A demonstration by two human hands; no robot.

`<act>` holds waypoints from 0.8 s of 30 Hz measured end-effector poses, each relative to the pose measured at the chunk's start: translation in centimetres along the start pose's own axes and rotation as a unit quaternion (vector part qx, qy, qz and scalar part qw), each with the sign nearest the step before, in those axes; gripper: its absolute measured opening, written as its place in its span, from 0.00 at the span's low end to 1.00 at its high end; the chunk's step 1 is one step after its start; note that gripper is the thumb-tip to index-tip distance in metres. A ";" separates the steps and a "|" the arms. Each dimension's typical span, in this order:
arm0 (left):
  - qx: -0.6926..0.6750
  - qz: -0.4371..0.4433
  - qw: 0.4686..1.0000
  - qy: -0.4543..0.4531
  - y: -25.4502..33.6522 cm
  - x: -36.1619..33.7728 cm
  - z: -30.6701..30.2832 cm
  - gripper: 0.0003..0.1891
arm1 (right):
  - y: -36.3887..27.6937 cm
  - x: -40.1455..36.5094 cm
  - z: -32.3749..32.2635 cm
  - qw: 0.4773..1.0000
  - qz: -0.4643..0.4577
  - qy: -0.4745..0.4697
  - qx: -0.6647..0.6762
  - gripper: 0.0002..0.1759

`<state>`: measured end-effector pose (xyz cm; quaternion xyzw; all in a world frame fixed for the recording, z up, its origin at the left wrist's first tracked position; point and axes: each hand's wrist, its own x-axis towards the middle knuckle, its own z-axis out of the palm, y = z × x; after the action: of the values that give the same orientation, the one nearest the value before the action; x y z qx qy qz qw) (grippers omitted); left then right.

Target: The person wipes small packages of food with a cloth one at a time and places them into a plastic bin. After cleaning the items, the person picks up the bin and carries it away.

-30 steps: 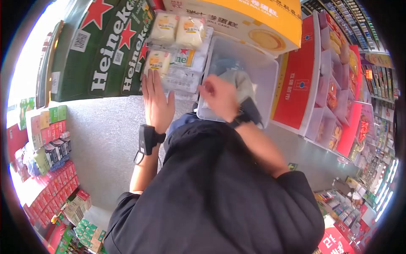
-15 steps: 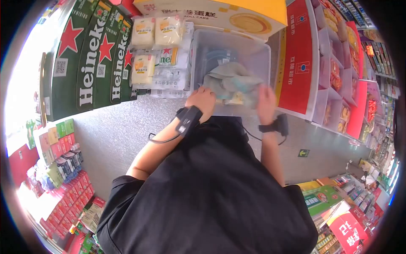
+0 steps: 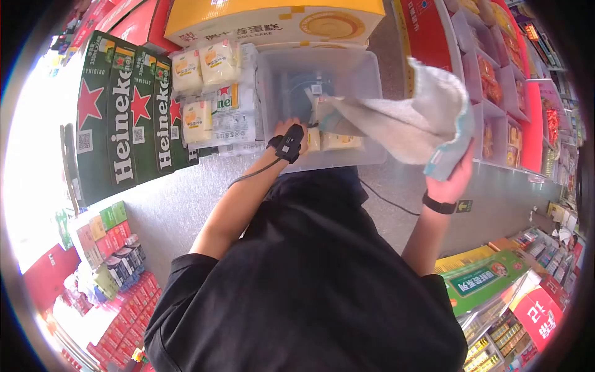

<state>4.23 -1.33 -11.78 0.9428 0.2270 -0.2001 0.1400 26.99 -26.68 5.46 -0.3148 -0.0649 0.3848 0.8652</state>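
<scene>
My right hand (image 3: 453,178) is closed on a grey cloth (image 3: 396,121) with a pale blue edge, held out to the right of a clear plastic bin (image 3: 370,74). The cloth fans upward, and its far end trails over the bin. My left hand (image 3: 291,131) is at the near left side of the bin; the black wrist device (image 3: 290,142) hides most of its fingers. Inside the bin, yellowish packaged items (image 3: 343,142) lie along the near side, with a dark blue shape (image 3: 296,90) toward the back.
Left of the bin, several wrapped cakes (image 3: 221,61) rest on a plastic-wrapped pack (image 3: 238,118). Green Heineken cartons (image 3: 124,118) stand farther left. A yellow roll cake box (image 3: 273,22) is behind the bin. Snack compartments (image 3: 489,84) line the right side.
My right hand has swung right, pulling the cloth mostly out of the bin and uncovering the packaged items. My left hand stays by the bin's near left side. The view has shifted slightly.
</scene>
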 end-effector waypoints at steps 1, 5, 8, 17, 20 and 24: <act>0.003 0.006 1.000 0.023 0.0 -0.1 -0.5 0.21 | 0.3 -0.1 0.0 1.000 0.003 0.025 0.009 0.23; -0.066 -0.087 0.994 0.004 1.5 -1.4 -4.0 0.24 | 2.7 -0.3 1.0 0.997 0.047 0.056 0.033 0.25; -0.169 -0.131 0.977 0.011 2.4 -4.8 -9.7 0.29 | 3.7 0.1 0.5 0.992 0.106 -0.016 0.074 0.27; -0.769 0.032 0.607 0.198 1.6 -9.6 -11.6 0.21 | 12.0 0.2 9.5 0.957 0.140 -0.198 -0.156 0.23; -0.795 0.025 0.561 0.228 2.4 -11.0 -11.9 0.20 | 14.9 0.6 11.4 0.897 0.044 -0.175 -0.404 0.25; -0.833 0.038 0.490 0.256 3.2 -12.1 -12.5 0.19 | 16.2 0.3 12.7 0.935 0.082 -0.175 -0.299 0.32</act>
<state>-0.13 -4.15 5.14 0.4047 0.2779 0.3375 0.8032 12.62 -11.97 5.90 -0.4906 -0.3009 0.4665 0.6716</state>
